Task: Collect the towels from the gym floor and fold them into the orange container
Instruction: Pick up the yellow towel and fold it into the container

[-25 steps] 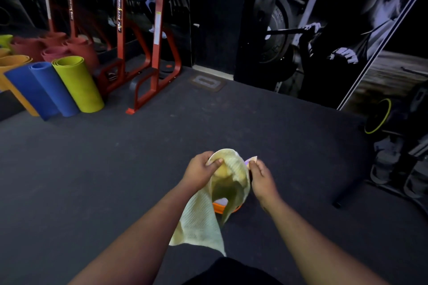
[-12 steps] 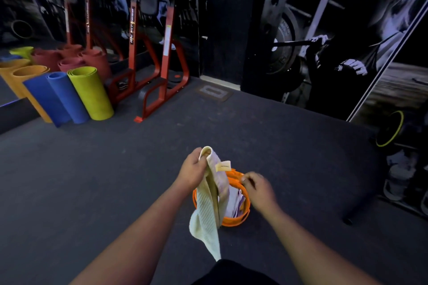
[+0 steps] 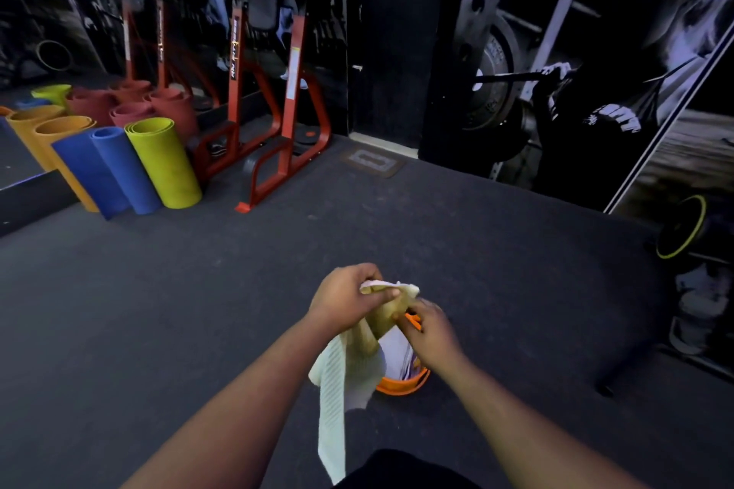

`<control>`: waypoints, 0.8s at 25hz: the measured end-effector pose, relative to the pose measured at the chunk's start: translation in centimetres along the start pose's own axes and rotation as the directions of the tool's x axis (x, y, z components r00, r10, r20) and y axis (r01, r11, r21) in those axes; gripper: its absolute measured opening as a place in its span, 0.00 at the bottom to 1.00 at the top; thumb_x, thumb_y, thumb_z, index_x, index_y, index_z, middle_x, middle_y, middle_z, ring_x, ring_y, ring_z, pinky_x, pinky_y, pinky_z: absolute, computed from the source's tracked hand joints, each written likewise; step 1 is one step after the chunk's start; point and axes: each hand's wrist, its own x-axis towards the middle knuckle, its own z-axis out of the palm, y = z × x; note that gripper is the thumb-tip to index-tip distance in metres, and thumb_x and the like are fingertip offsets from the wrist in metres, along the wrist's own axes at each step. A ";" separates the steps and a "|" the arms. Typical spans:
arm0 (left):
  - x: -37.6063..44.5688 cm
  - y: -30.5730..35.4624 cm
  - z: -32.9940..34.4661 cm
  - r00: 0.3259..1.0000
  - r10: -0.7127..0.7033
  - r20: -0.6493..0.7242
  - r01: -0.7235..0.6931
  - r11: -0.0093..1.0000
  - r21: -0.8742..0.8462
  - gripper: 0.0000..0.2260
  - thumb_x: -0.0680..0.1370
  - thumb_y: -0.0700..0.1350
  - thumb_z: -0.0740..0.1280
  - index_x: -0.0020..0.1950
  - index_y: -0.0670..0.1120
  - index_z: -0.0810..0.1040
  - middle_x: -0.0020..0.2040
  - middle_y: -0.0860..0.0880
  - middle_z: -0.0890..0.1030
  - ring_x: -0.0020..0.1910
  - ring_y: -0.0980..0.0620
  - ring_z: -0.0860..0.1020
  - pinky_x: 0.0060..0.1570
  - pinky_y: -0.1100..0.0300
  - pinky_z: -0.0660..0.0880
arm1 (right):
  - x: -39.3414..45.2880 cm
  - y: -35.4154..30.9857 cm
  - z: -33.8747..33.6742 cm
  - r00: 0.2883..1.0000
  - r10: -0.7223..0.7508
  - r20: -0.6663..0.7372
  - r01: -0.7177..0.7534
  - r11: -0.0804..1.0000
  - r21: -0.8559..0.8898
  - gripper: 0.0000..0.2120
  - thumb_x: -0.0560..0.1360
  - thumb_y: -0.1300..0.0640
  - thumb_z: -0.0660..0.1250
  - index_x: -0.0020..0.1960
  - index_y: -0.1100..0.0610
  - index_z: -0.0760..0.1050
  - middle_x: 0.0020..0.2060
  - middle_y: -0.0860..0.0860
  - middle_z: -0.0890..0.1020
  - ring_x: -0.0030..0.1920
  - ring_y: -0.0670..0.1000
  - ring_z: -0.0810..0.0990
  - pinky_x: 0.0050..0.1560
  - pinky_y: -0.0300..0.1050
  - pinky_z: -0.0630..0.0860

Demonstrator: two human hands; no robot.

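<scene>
Hands (image 3: pixel 345 300) (image 3: pixel 431 333) pinch ribbed towel (image 3: pixel 341 369) over round orange container (image 3: pixel 403 385).

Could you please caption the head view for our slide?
Both hands, left and right, grip a yellow towel above the orange container.

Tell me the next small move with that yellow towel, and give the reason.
Probably bring the hanging tail up to the top edge for another fold. The left hand grips the yellow towel at its top and the right hand pinches it just below, yet most of it dangles loose beside the orange container, which already holds pale cloth. It looks too long to drop in neatly.
</scene>
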 end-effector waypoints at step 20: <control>0.4 -7.2 1.8 0.812 -0.510 -0.283 0.238 0.733 -0.637 0.09 0.77 0.50 0.73 0.45 0.44 0.81 0.38 0.48 0.83 0.38 0.50 0.80 0.44 0.46 0.79 | -2.0 7.1 -8.8 0.897 0.441 -0.020 -0.420 0.838 -0.348 0.06 0.77 0.45 0.70 0.45 0.47 0.77 0.39 0.45 0.83 0.41 0.48 0.81 0.42 0.48 0.76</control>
